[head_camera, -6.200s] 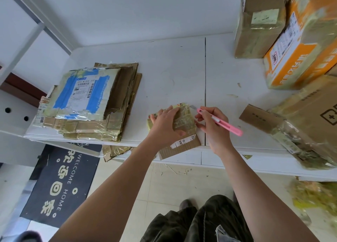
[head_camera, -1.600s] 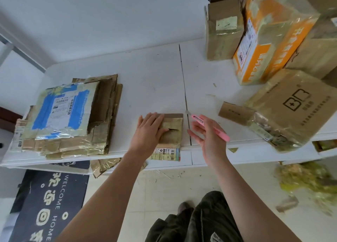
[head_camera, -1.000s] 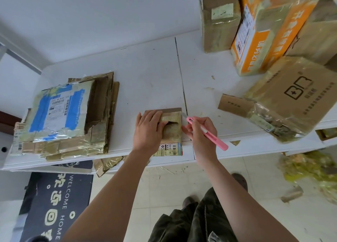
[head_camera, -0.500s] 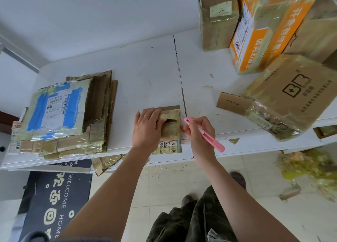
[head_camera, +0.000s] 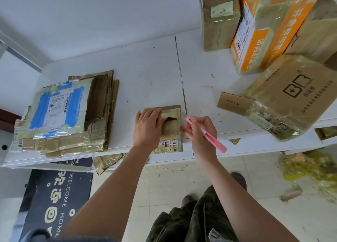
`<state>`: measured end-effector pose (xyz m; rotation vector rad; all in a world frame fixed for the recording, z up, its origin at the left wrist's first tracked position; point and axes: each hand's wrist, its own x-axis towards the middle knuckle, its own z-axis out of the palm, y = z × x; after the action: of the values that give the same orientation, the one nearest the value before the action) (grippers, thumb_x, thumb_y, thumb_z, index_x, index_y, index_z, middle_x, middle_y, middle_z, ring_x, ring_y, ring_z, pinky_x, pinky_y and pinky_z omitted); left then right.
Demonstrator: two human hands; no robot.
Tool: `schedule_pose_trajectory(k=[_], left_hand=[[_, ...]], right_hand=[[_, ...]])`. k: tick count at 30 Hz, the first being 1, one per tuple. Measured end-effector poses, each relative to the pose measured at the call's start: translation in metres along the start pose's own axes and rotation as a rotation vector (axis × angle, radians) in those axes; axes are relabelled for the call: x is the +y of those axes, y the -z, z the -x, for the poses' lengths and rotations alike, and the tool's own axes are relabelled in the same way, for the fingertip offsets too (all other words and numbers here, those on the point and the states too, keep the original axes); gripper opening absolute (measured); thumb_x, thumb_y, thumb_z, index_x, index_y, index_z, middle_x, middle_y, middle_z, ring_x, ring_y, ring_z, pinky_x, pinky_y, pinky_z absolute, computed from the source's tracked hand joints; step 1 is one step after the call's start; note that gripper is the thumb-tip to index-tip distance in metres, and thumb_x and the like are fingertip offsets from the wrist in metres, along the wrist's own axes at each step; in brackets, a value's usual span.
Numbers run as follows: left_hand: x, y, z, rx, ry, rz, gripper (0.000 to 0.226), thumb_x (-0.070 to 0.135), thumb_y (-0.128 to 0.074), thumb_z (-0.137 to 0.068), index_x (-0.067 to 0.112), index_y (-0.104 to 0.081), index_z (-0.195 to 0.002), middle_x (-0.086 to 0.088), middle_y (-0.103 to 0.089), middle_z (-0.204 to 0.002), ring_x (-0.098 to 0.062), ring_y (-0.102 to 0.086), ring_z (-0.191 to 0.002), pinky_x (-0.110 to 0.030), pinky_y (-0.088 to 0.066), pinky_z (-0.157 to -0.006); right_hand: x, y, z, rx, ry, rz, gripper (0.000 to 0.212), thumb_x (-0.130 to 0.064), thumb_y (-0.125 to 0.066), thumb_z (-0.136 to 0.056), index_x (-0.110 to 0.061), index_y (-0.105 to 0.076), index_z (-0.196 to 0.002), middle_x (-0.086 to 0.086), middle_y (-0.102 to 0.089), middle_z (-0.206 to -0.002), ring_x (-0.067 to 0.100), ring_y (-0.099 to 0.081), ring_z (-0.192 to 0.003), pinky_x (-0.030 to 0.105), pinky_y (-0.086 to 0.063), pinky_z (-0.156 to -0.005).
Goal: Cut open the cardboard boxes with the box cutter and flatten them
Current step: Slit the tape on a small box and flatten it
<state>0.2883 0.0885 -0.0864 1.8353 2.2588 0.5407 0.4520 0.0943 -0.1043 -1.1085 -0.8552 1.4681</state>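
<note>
A small taped cardboard box (head_camera: 172, 130) lies flat at the front edge of the white table (head_camera: 149, 73), its labelled end hanging over the edge. My left hand (head_camera: 147, 127) presses down on the box's left half, fingers spread flat. My right hand (head_camera: 199, 132) holds a pink box cutter (head_camera: 206, 133) like a pen, its tip just off the box's right edge. Uncut boxes stand at the right: a brown printed box (head_camera: 290, 97), an orange box (head_camera: 262, 31) and a tall brown box (head_camera: 218, 19).
A stack of flattened cardboard (head_camera: 63, 112) with a blue-taped label lies on the table's left. Tape scraps (head_camera: 310, 170) litter the tiled floor at the right. A dark welcome mat (head_camera: 56, 196) lies below left. My legs and shoes are under the table edge.
The small box was turned and laid flat under my left hand. My right hand with the cutter came in to the box's right edge and has barely shifted over the last second.
</note>
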Motion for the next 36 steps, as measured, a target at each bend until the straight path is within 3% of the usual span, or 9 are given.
schedule_pose_trajectory(k=[4,10,15,19,22,26,30,33,36], left_hand=[[0.001,-0.002,0.0,0.01,0.013,-0.008,0.039,0.034,-0.045,-0.102,0.01,-0.061,-0.128,-0.004,-0.062,-0.129,-0.023,-0.05,-0.126,-0.044,-0.021,-0.118],[0.001,-0.003,0.0,0.008,0.02,-0.017,0.037,0.032,-0.043,-0.102,0.011,-0.062,-0.127,-0.004,-0.062,-0.128,-0.023,-0.049,-0.126,-0.042,-0.02,-0.118],[0.003,-0.002,-0.005,0.027,0.055,0.021,0.038,0.035,-0.036,-0.104,0.016,-0.067,-0.115,0.0,-0.066,-0.117,-0.02,-0.054,-0.118,-0.038,-0.018,-0.117],[0.003,-0.001,-0.004,0.033,0.019,0.049,0.036,0.034,-0.039,-0.104,0.015,-0.067,-0.117,-0.001,-0.066,-0.118,-0.02,-0.053,-0.118,-0.037,-0.017,-0.116],[-0.006,0.003,-0.001,-0.024,-0.058,0.012,0.04,0.037,-0.042,-0.102,0.014,-0.059,-0.131,-0.002,-0.06,-0.128,-0.021,-0.048,-0.126,-0.038,-0.013,-0.119],[-0.017,0.012,0.0,-0.205,-0.161,-0.054,0.061,0.052,-0.041,-0.099,0.02,-0.036,-0.15,0.0,-0.043,-0.146,-0.023,-0.021,-0.147,-0.037,0.001,-0.122],[-0.018,0.02,0.005,-0.268,-0.208,-0.129,0.088,0.073,-0.043,-0.087,0.026,-0.015,-0.156,0.0,-0.018,-0.16,-0.017,0.008,-0.151,-0.036,0.015,-0.118],[-0.015,0.025,0.007,-0.186,-0.036,-0.217,0.108,0.083,-0.047,-0.073,0.028,-0.005,-0.156,-0.003,-0.003,-0.163,-0.024,0.014,-0.15,-0.044,0.015,-0.118],[-0.011,0.03,0.009,-0.148,0.295,-0.187,0.124,0.087,-0.055,-0.063,0.027,0.003,-0.155,-0.006,0.001,-0.161,-0.033,0.004,-0.148,-0.05,-0.004,-0.12]], right_hand=[[-0.002,-0.004,-0.001,-0.001,0.087,0.158,0.012,-0.008,-0.055,-0.095,-0.011,-0.054,-0.084,-0.007,-0.062,-0.07,0.016,-0.063,-0.07,0.054,-0.058,-0.073],[-0.001,0.002,0.001,-0.049,0.148,0.274,0.011,0.002,-0.055,-0.095,-0.005,-0.054,-0.086,-0.007,-0.063,-0.072,0.015,-0.063,-0.068,0.049,-0.057,-0.066],[0.0,0.004,0.009,-0.172,0.157,0.309,0.016,0.007,-0.053,-0.093,-0.005,-0.053,-0.083,0.001,-0.065,-0.076,0.007,-0.067,-0.067,0.02,-0.053,-0.059],[0.001,0.011,0.01,-0.092,0.066,0.15,0.018,0.009,-0.052,-0.093,-0.004,-0.052,-0.081,0.014,-0.065,-0.081,0.029,-0.071,-0.08,0.04,-0.062,-0.073],[-0.005,0.015,0.005,-0.029,0.102,0.102,0.013,0.005,-0.052,-0.096,-0.006,-0.052,-0.089,0.019,-0.059,-0.086,0.031,-0.066,-0.08,0.042,-0.061,-0.074],[-0.014,0.023,-0.024,-0.104,0.444,0.635,0.007,0.0,-0.055,-0.096,-0.002,-0.06,-0.1,0.006,-0.063,-0.088,0.026,-0.059,-0.079,0.045,-0.052,-0.073],[-0.019,0.031,-0.053,-0.275,0.453,1.273,0.039,0.003,-0.056,-0.087,-0.007,-0.057,-0.125,0.011,-0.06,-0.113,0.03,-0.05,-0.108,0.038,-0.049,-0.081],[-0.025,0.029,-0.066,-0.351,0.418,1.516,0.05,0.0,-0.057,-0.089,-0.014,-0.049,-0.136,0.007,-0.054,-0.127,0.026,-0.043,-0.121,0.035,-0.047,-0.085],[-0.034,0.019,-0.07,-0.339,0.452,1.59,0.048,-0.002,-0.052,-0.092,-0.015,-0.049,-0.138,0.006,-0.051,-0.132,0.027,-0.04,-0.123,0.035,-0.045,-0.091]])
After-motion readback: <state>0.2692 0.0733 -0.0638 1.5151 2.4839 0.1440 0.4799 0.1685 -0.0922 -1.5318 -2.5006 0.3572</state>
